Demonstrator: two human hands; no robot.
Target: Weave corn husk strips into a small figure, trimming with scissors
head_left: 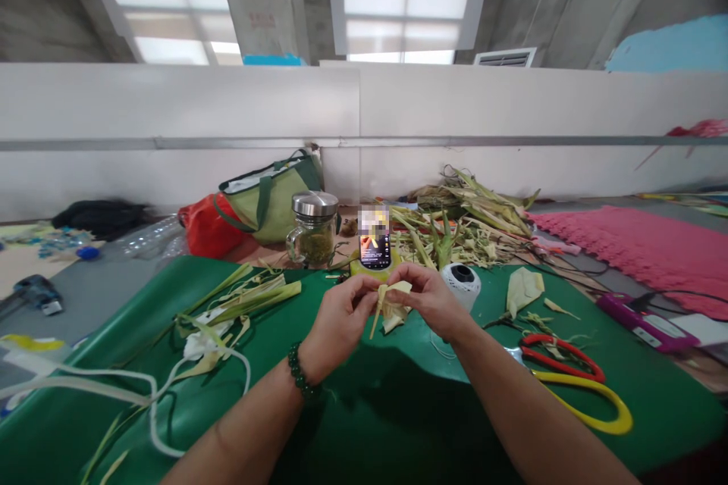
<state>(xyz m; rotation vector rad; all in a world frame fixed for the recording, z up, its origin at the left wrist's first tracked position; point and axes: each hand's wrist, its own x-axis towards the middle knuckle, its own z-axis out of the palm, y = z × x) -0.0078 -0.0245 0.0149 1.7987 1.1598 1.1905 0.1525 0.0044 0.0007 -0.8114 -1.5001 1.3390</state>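
Both hands meet over the middle of the desk (142, 364), which is covered in a green sheet. The left hand (340, 318) and right hand (428, 297) are each pinched onto the same small folded piece of pale corn husk (393, 305) — fingers closed around it from either side, with a thin strip of it sticking down and to the left. There's a dark bead bracelet (299, 373) on the left wrist.

Right behind the husk piece, toward the far edge of the desk, a phone (374, 246) stands upright on a yellowish stand, screen lit. Just beside the right hand sits a small white round camera-looking gadget (462, 280). A glass jar (312, 231) with a metal lid is left of the phone, and behind that a green tote bag (273, 197) and something red next to it.

The far right part of the desk has a big messy heap of dried husks (466, 220). Near the right edge lie scissors with red handles (560, 356) and another pair with yellow handles (597, 398), close together, plus a loose husk leaf (523, 289) further back. On the left side there's a bundle of long green leaves (244, 299) and a white cord (114, 386) looping toward the near left corner.
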